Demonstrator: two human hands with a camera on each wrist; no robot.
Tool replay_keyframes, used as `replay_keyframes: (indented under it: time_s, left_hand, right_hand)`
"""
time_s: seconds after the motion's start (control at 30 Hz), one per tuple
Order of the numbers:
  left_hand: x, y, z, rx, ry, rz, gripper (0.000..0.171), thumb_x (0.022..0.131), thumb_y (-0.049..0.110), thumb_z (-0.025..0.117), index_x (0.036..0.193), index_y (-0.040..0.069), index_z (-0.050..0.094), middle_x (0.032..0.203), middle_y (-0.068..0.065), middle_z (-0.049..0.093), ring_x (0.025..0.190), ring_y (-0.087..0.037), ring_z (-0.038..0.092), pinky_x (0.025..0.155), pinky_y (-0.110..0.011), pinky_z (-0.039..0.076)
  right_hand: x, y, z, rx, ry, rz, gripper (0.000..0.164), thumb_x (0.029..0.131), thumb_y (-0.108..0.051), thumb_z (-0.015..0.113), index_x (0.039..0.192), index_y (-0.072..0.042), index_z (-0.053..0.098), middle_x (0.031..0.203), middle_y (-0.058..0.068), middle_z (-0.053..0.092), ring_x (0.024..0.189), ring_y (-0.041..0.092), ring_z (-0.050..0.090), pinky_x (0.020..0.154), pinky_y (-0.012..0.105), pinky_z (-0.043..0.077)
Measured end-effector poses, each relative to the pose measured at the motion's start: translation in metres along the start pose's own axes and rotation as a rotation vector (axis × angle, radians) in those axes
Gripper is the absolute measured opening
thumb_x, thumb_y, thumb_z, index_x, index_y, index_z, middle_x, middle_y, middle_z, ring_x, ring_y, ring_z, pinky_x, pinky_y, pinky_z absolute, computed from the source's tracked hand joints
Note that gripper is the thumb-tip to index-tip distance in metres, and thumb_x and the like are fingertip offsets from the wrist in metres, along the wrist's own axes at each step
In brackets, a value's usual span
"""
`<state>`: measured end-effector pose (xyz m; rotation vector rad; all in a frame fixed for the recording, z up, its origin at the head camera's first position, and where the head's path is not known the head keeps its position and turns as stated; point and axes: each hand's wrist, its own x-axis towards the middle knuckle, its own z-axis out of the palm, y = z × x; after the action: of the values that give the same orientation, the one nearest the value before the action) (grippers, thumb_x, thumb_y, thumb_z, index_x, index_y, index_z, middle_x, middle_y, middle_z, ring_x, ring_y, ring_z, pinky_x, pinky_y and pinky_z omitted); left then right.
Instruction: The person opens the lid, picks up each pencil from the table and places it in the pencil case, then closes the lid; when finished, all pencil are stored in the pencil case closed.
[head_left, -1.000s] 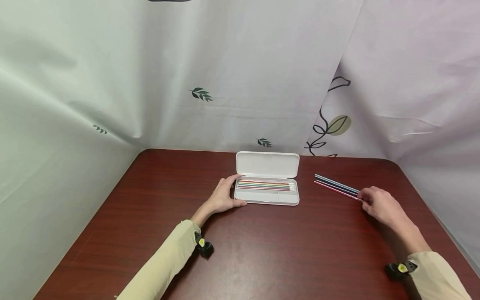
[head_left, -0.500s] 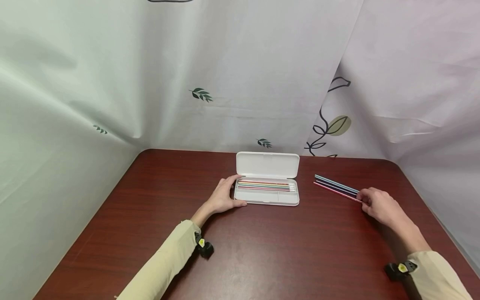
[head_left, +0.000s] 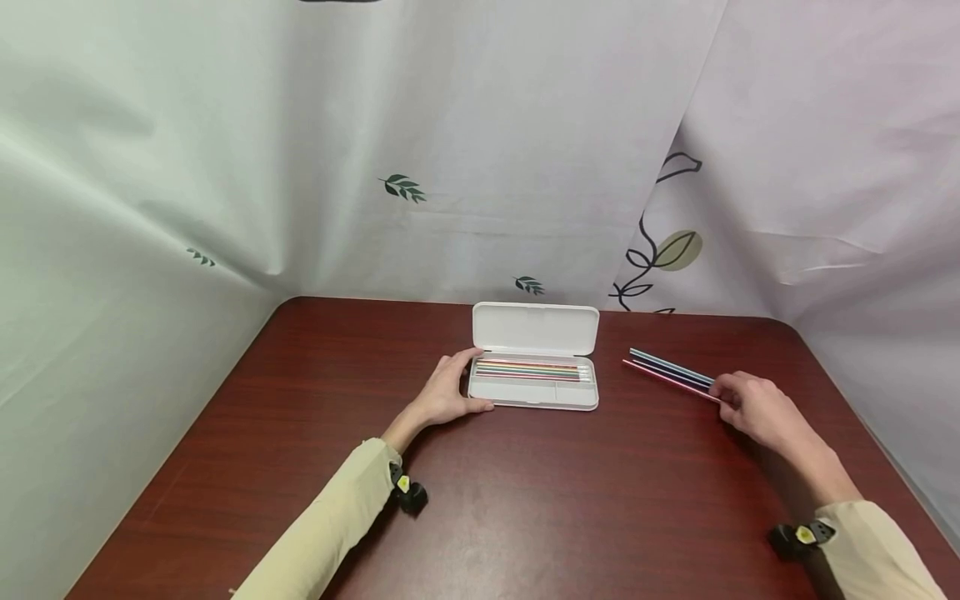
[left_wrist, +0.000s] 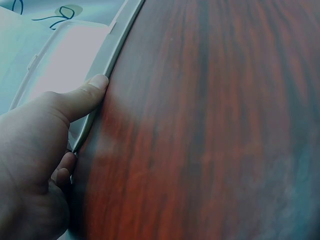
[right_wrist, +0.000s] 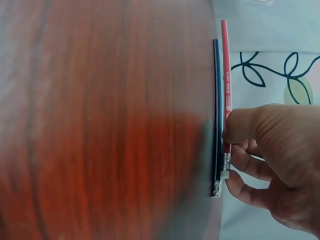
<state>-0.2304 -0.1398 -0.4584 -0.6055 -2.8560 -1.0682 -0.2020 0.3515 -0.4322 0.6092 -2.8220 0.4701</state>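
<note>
A white pencil case [head_left: 535, 330] stands with its lid up near the table's back. Several striped-colour pencils [head_left: 528, 372] lie in its rear compartment. My left hand [head_left: 441, 395] grips the case's left end, thumb on the front edge and fingers behind; in the left wrist view the thumb [left_wrist: 92, 92] presses the rim. My right hand [head_left: 767, 415] pinches a red pencil [right_wrist: 225, 55] near its eraser end. That pencil appears slightly above the table in the right wrist view. Beside it lie a dark blue pencil [right_wrist: 217, 100] and a light blue pencil [head_left: 663, 362], their near ends hidden by the hand in the head view.
The brown wooden table [head_left: 525, 500] reaches back to a white patterned curtain [head_left: 480, 167], which also hangs along both sides. The case's front compartment has a small divider [head_left: 556, 392]. Black wrist cameras sit on both sleeves.
My right hand has shifted slightly left, and the red pencil's far end has moved a little left and up. The left hand and the case have stayed put.
</note>
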Motion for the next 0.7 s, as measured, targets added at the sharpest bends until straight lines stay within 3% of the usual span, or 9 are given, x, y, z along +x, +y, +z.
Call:
replay_keyframes:
  time_s: [0.7]
  left_hand:
    - [0.0,0.002,-0.001,-0.001,0.0,0.004,0.092,0.071,0.028,0.092,0.148,0.008,0.045,0.122,-0.01,0.059,0.107,-0.026,0.045,0.093,-0.041,0.04]
  right_hand:
    - [0.022,-0.033,-0.006,0.023,0.015,-0.106,0.023,0.071,0.006,0.073,0.086,-0.01,0.068,0.078,-0.005,0.055,0.066,0.012,0.049,0.057,0.036,0.041]
